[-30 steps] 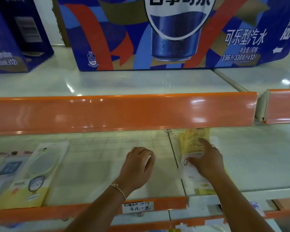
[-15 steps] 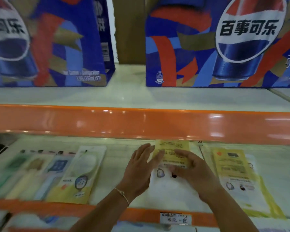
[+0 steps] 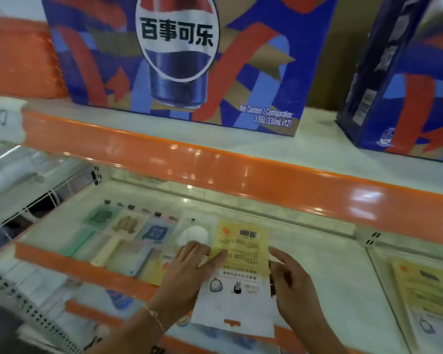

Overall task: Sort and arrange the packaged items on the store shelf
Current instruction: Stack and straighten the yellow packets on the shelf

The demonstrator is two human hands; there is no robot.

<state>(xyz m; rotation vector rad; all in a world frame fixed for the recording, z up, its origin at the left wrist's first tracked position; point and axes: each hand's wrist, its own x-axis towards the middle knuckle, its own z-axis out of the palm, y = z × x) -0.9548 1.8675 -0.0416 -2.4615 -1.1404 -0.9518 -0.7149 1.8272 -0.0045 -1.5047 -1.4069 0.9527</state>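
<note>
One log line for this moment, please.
left hand: flat on yellow packet | right hand: beside packet's right edge, grip unclear | packet: flat on lower shelf, back up

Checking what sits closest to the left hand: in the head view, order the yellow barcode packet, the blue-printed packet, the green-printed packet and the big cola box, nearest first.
From the left hand:
1. Yellow barcode packet, touching its fingers, just right.
2. Blue-printed packet, up-left.
3. Green-printed packet, further left.
4. Cola box, on the shelf above.
</note>
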